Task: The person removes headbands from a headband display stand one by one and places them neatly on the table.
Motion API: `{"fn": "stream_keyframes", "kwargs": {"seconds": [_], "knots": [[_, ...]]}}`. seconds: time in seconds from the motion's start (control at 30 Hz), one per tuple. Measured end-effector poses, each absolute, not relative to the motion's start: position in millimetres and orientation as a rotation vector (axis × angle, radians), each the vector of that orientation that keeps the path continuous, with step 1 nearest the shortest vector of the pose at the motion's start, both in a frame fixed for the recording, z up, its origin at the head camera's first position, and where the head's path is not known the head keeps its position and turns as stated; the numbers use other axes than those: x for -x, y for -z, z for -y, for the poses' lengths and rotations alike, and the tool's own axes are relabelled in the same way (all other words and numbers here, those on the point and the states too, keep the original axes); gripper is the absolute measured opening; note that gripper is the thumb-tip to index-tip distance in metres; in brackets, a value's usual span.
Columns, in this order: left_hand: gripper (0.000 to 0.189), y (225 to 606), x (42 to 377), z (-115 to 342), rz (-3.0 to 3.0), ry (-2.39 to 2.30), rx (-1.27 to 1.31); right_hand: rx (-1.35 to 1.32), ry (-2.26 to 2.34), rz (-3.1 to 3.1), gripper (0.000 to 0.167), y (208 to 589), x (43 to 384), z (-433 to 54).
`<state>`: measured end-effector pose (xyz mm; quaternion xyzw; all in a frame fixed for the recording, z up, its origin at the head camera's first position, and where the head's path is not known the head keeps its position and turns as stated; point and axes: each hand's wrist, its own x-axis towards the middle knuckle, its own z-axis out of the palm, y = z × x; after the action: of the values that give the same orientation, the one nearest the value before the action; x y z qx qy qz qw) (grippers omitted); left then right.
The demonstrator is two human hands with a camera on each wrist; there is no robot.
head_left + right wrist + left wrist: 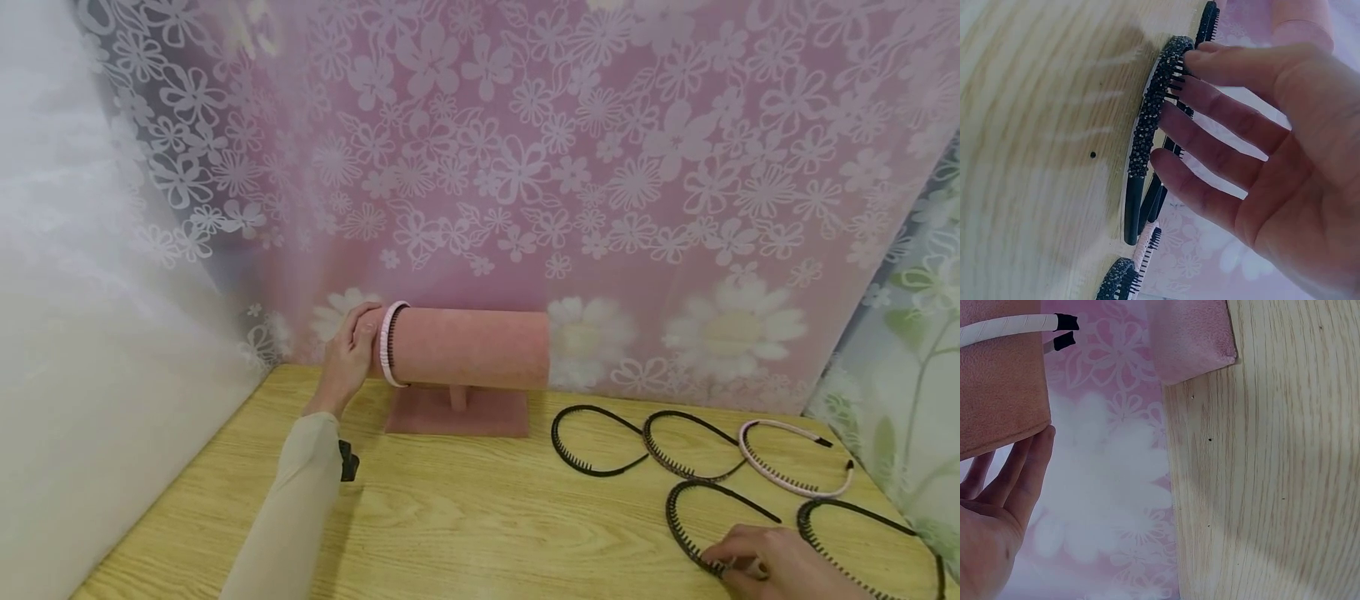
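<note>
My left hand (347,354) grips the left end of a pink velvet headband stand (472,346), a horizontal roll on a flat base. Around the roll near that hand sits a whitish-pink toothed headband (387,342); its black tips show in the left wrist view. On the table at the lower right, my right hand (780,562) is at a black toothed headband (678,525). In the right wrist view this headband (1147,125) has a glittery, beaded surface, and my loosely extended fingers (1210,169) reach its toothed side, thumb tip right at its edge.
Two dark headbands, one at the left (558,442) and one in the middle (652,446), lie beside a pink headband (750,458) right of the stand. Another black headband (810,525) lies at the right edge. A flowered curtain (480,167) hangs behind the wooden table (465,517).
</note>
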<state>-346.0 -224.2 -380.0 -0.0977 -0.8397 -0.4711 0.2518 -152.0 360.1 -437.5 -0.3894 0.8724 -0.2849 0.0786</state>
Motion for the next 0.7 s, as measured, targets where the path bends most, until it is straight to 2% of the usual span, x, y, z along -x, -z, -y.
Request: {"fn": "stream_keyframes", "kwargs": {"seconds": [0.3, 0.53, 0.7], "knots": [[0.046, 380, 346, 224, 2.293, 1.294, 0.253, 0.969, 0.8, -2.744, 0.02, 433, 150, -358], [0.046, 380, 346, 225, 2.29, 1.281, 0.26, 0.621, 0.562, -2.954, 0.036, 422, 147, -350], [0.046, 381, 347, 225, 2.282, 1.287, 0.269, 0.618, 0.498, -3.162, 0.041, 416, 145, -342]]}}
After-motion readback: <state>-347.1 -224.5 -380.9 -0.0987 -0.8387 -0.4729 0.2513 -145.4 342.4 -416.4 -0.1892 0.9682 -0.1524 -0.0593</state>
